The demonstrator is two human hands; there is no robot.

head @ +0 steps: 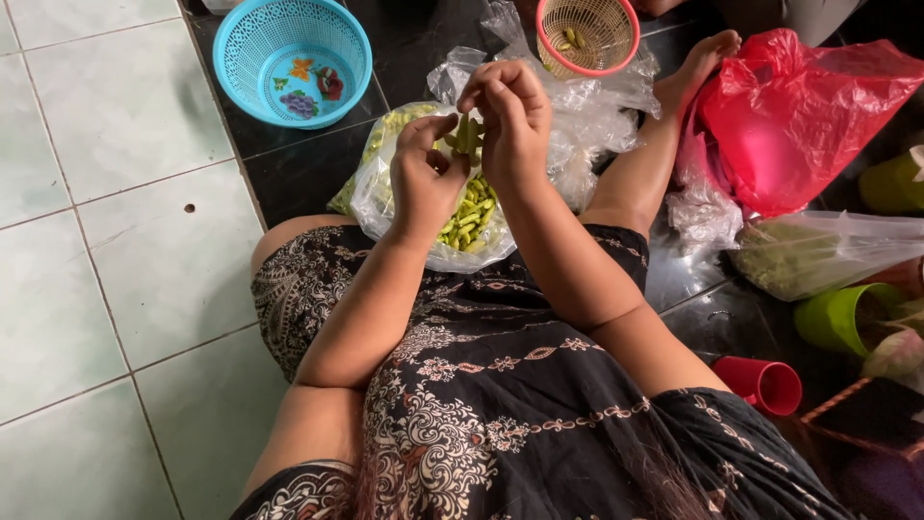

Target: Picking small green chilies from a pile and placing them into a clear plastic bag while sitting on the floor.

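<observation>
Both hands hold a small green bean pod (pixel 467 135) up over a clear plastic bag (pixel 380 197) filled with green pods (pixel 469 217). My left hand (pixel 423 178) pinches the pod's lower end. My right hand (pixel 510 116) grips its top with curled fingers. The bag lies on the dark floor tile just past my knees. Behind the hands stands a small pink mesh basket (pixel 589 34) with a few pods inside.
A blue plastic basket (pixel 293 60) sits at the far left on dark tiles. A red plastic bag (pixel 799 111), another clear bag of greens (pixel 818 252), green cups (pixel 842 316) and a red cup (pixel 765 383) lie to the right. Pale floor tiles (pixel 96 241) spread left.
</observation>
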